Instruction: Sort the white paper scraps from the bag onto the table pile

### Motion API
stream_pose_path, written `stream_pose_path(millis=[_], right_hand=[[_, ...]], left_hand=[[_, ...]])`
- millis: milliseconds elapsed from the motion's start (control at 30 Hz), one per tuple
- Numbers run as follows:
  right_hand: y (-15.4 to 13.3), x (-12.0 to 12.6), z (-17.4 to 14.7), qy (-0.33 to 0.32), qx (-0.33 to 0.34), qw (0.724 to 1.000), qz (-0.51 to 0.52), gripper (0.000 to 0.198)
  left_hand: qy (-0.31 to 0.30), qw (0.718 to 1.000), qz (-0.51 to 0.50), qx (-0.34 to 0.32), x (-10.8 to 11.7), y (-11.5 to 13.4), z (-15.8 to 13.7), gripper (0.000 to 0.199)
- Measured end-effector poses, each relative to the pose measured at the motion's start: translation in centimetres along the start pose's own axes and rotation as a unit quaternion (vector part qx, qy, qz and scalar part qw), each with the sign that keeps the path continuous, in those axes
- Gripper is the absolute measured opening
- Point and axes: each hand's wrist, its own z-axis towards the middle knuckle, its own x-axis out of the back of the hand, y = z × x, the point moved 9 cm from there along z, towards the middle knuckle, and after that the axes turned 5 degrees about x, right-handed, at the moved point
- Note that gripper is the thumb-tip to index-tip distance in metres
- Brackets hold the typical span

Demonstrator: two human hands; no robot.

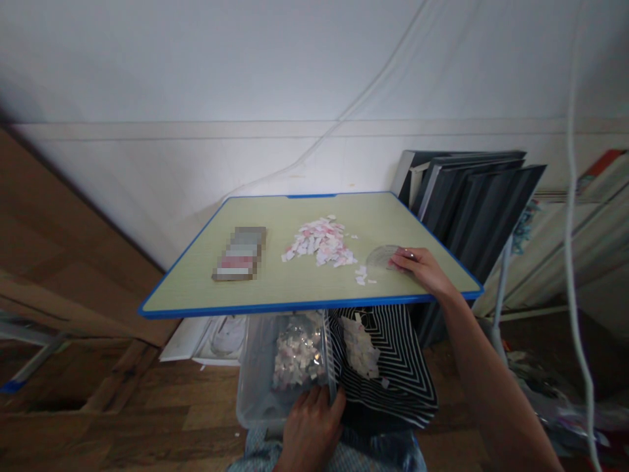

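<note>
In your head view, the landmark is the pale counter (191, 288) with the blue edge. Your right hand (403, 257) is at its right part, fingers closed in a pinch on the right side of a clear rounded piece (378, 257), which lies low over the surface; your palm hides the rest of its outline. Just beyond that piece's left rim, a few loose scraps (361, 275) lie on the counter, and the pile of white and pink paper pieces (322, 241) sits about its middle. Towards the counter's left end is a rectangular item (240, 254), too pixelated to identify. Below the counter's near edge stands a clear bin (253, 393) with shiny pieces (298, 357) in it; your left hand (317, 410) is at its near right corner, fingers bent over the rim, though you cannot tell whether they grip anything. A striped container (407, 354) with pale pieces (361, 351) sits beside the bin, also below the counter. The clear piece looks thin, light and somewhat stiff, perhaps slippery and liable to crack if bent; its outer edge seems the place to pinch. The paper pieces look feather-light and soft, easily scattered, so they probably handle better gathered than picked singly.
</note>
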Motion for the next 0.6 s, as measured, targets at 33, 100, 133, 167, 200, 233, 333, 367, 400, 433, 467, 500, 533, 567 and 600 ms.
stream_pose_path(millis=[33, 100, 133, 167, 200, 233, 333, 367, 400, 433, 467, 500, 533, 567, 600], right_hand=[[0.11, 0.16, -0.02, 0.008, -0.002, 1.000, 0.006, 0.033], [0.28, 0.14, -0.05, 0.007, -0.006, 1.000, 0.006, 0.032], [0.33, 0.08, -0.07, 0.003, -0.007, 1.000, 0.006, 0.031], [0.34, 0.05, -0.08, 0.002, -0.006, 1.000, 0.009, 0.030], [0.34, 0.08, -0.10, 0.003, -0.006, 1.000, 0.013, 0.030], [0.35, 0.15, -0.12, 0.007, -0.006, 1.000, 0.015, 0.030], [0.39, 0.18, -0.18, 0.006, -0.012, 1.000, 0.007, 0.029], [0.37, 0.11, -0.19, 0.000, -0.013, 1.000, 0.000, 0.029], [0.31, 0.08, -0.18, -0.003, -0.012, 1.000, -0.007, 0.029], [0.24, 0.10, -0.17, -0.003, -0.009, 1.000, -0.015, 0.028], [0.18, 0.16, -0.15, -0.001, -0.006, 1.000, -0.024, 0.028], [0.15, 0.22, -0.12, 0.001, -0.003, 1.000, -0.031, 0.029], [0.17, 0.26, -0.10, 0.002, -0.002, 0.999, -0.037, 0.029], [0.23, 0.26, -0.09, 0.002, 0.000, 0.999, -0.039, 0.029], [0.30, 0.26, -0.07, 0.001, 0.001, 0.999, -0.037, 0.030]], left_hand=[[0.002, 1.000, 0.000, 0.001, 0.02, -0.01, -0.01, 0.046], [0.000, 1.000, 0.000, 0.001, -0.04, 0.01, -0.01, 0.047], [-0.004, 1.000, 0.000, 0.001, -0.13, 0.02, 0.01, 0.047], [-0.009, 1.000, -0.001, 0.002, -0.22, 0.00, 0.03, 0.048], [-0.013, 1.000, -0.002, 0.002, -0.31, 0.00, 0.05, 0.049], [-0.016, 1.000, -0.003, 0.003, -0.36, -0.02, 0.07, 0.050], [-0.018, 1.000, -0.005, 0.003, -0.33, -0.06, 0.08, 0.051], [-0.020, 1.000, -0.005, 0.002, -0.31, -0.04, 0.06, 0.050], [-0.021, 1.000, -0.004, 0.002, -0.28, -0.03, 0.03, 0.049], [-0.021, 1.000, -0.004, 0.001, -0.22, -0.02, 0.01, 0.048], [-0.020, 1.000, -0.003, 0.000, -0.14, 0.01, -0.02, 0.048], [-0.018, 1.000, -0.002, -0.001, -0.06, 0.04, -0.04, 0.047], [-0.016, 1.000, -0.001, -0.003, 0.02, 0.07, -0.05, 0.047], [-0.014, 1.000, 0.000, -0.004, 0.08, 0.10, -0.06, 0.047], [-0.013, 1.000, 0.001, -0.003, 0.14, 0.11, -0.06, 0.047]])
